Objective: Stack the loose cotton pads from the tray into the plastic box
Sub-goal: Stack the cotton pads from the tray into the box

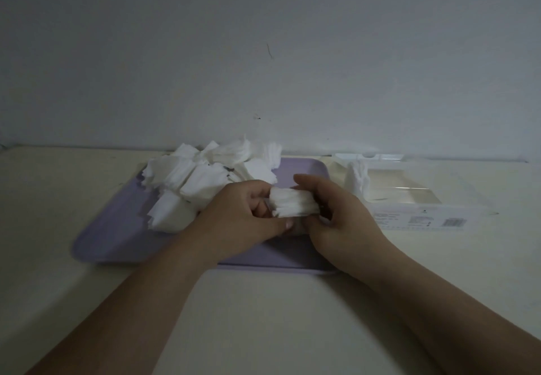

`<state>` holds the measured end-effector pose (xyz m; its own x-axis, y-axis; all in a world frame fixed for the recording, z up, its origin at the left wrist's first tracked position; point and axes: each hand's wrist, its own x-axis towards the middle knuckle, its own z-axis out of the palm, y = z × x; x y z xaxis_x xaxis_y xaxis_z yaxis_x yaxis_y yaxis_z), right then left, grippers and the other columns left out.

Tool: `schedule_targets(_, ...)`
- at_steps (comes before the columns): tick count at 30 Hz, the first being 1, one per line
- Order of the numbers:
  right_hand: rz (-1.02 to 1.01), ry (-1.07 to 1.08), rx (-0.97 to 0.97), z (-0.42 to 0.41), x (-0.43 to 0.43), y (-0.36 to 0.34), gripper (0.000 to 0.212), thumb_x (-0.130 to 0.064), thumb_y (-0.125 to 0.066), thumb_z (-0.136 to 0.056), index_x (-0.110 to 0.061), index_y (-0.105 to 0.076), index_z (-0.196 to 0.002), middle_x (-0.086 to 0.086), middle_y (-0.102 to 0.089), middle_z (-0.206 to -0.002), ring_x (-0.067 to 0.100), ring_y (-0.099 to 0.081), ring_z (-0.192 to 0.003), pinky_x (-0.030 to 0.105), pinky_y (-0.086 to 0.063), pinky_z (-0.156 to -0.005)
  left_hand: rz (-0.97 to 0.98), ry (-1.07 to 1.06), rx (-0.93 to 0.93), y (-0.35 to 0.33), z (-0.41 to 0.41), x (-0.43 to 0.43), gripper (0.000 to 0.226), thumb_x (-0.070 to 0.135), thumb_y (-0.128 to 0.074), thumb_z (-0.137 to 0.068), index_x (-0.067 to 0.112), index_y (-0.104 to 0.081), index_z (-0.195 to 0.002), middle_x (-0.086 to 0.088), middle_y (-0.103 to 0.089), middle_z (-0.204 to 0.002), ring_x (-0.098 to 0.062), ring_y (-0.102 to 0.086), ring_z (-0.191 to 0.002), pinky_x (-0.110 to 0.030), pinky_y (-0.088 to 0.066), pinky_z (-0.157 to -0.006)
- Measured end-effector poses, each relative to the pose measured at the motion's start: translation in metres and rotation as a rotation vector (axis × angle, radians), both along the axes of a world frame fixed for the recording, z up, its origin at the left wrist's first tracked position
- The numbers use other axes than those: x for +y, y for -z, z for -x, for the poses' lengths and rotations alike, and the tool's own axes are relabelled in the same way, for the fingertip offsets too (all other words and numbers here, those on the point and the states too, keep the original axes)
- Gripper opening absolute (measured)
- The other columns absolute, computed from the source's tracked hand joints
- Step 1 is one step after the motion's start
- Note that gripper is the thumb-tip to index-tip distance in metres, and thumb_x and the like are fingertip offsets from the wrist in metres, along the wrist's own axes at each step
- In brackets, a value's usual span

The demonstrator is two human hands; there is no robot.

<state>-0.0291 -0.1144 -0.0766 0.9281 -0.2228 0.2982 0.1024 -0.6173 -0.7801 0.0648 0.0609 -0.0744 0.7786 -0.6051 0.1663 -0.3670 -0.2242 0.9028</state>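
Observation:
A lilac tray (117, 237) lies on the table with a heap of loose white cotton pads (205, 175) across its far left half. Above the tray's right part, my left hand (243, 216) and my right hand (342, 216) together grip a small stack of cotton pads (292, 206), one hand at each end. To the right of the tray stands the clear plastic box (409, 196), with a few pads upright (357, 181) at its left end.
The box's clear lid, with a printed label (424, 222), lies along the box's near side. A pale wall (263, 52) rises right behind the tray and box. The cream tabletop (263, 316) stretches toward me under my forearms.

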Motion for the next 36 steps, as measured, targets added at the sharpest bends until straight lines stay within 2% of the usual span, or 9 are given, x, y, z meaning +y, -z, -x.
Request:
schedule_targets(2,-0.003,-0.006,0.054,0.001,0.002,-0.003,0.068,0.004,-0.055,-0.091,-0.025,-0.044,-0.151,-0.008,-0.059,-0.139,0.005,-0.058,-0.124,0.017,-0.045,-0.105,0.012,0.013,0.012,0.0,0.002,-0.001,0.029,0.013,-0.085,-0.082,0.017,-0.073,-0.107,-0.008,-0.046,-0.065,-0.013,-0.04,-0.06,-0.022,-0.037,-0.056)
schedule_targets(6,-0.245,-0.047,0.182,0.002,0.004,-0.009,0.077,0.003,-0.054,-0.095,-0.033,-0.029,-0.159,-0.021,-0.054,-0.126,-0.011,-0.057,-0.104,0.011,-0.043,-0.089,0.04,0.044,0.061,0.001,0.005,-0.004,0.034,0.021,-0.088,-0.079,0.017,-0.071,-0.109,-0.005,-0.051,-0.062,-0.012,-0.041,-0.057,-0.023,-0.038,-0.055)
schedule_targets(9,-0.349,-0.07,0.206,0.001,0.004,-0.007,0.083,0.006,-0.052,-0.096,-0.038,-0.021,-0.16,-0.022,-0.053,-0.127,-0.013,-0.058,-0.101,0.018,-0.045,-0.095,0.041,0.048,0.034,0.005,0.008,-0.009,0.036,0.036,-0.086,-0.078,0.025,-0.07,-0.109,-0.024,-0.069,-0.078,-0.033,-0.059,-0.063,-0.044,-0.053,-0.068)
schedule_targets(12,-0.488,-0.091,0.18,0.0,0.006,-0.009,0.089,0.016,-0.048,-0.095,-0.034,-0.017,-0.162,-0.015,-0.042,-0.149,0.0,-0.049,-0.129,0.027,-0.046,-0.105,0.037,0.036,0.02,0.008,0.007,-0.01,0.04,0.045,-0.085,-0.074,0.029,-0.068,-0.108,-0.031,-0.07,-0.093,-0.045,-0.069,-0.079,-0.061,-0.055,-0.082)
schedule_targets(17,-0.631,-0.098,0.146,-0.001,0.009,-0.008,0.076,0.01,-0.053,-0.097,-0.025,-0.029,-0.16,-0.011,-0.047,-0.152,0.002,-0.051,-0.132,0.038,-0.042,-0.118,0.028,0.042,-0.034,0.003,0.006,-0.005,0.019,0.027,-0.08,-0.084,0.024,-0.07,-0.101,-0.029,-0.055,-0.07,-0.018,-0.043,-0.06,-0.032,-0.04,-0.059)
schedule_targets(22,-0.849,-0.007,0.077,-0.008,0.013,-0.008,0.046,-0.014,-0.055,-0.105,-0.014,-0.046,-0.15,0.001,-0.065,-0.138,0.02,-0.064,-0.126,0.043,-0.049,-0.112,0.053,0.015,-0.019,0.002,0.009,-0.009,0.014,0.027,-0.076,-0.085,0.024,-0.071,-0.098,-0.008,-0.063,-0.066,-0.016,-0.054,-0.062,-0.037,-0.044,-0.061)
schedule_targets(28,-0.872,0.086,0.048,-0.014,0.018,-0.009,0.034,-0.004,-0.049,-0.106,-0.013,-0.055,-0.137,0.009,-0.074,-0.12,0.033,-0.07,-0.114,0.052,-0.054,-0.104,-0.002,-0.016,-0.128,0.013,0.008,-0.015,0.03,0.039,-0.08,-0.074,0.031,-0.066,-0.099,-0.008,-0.069,-0.07,-0.016,-0.059,-0.059,-0.048,-0.053,-0.063)
schedule_targets(32,-0.987,0.071,0.052,-0.013,0.014,-0.008,0.046,0.014,-0.04,-0.098,-0.01,-0.055,-0.135,0.017,-0.07,-0.124,0.038,-0.069,-0.113,0.05,-0.057,-0.095,-0.038,-0.029,-0.134,0.013,0.011,-0.017,0.023,0.038,-0.074,-0.077,0.029,-0.065,-0.096,-0.005,-0.073,-0.076,-0.033,-0.067,-0.072,-0.057,-0.055,-0.071)
schedule_targets(36,-1.099,0.024,0.045,-0.014,0.009,-0.006,0.038,0.007,-0.051,-0.098,-0.012,-0.06,-0.13,0.012,-0.073,-0.123,0.035,-0.07,-0.114,0.044,-0.061,-0.089,-0.007,-0.037,-0.099,0.005,0.014,-0.014,0.013,0.032,-0.071,-0.082,0.028,-0.068,-0.093,-0.003,-0.073,-0.078,-0.023,-0.066,-0.071,-0.049,-0.056,-0.072)
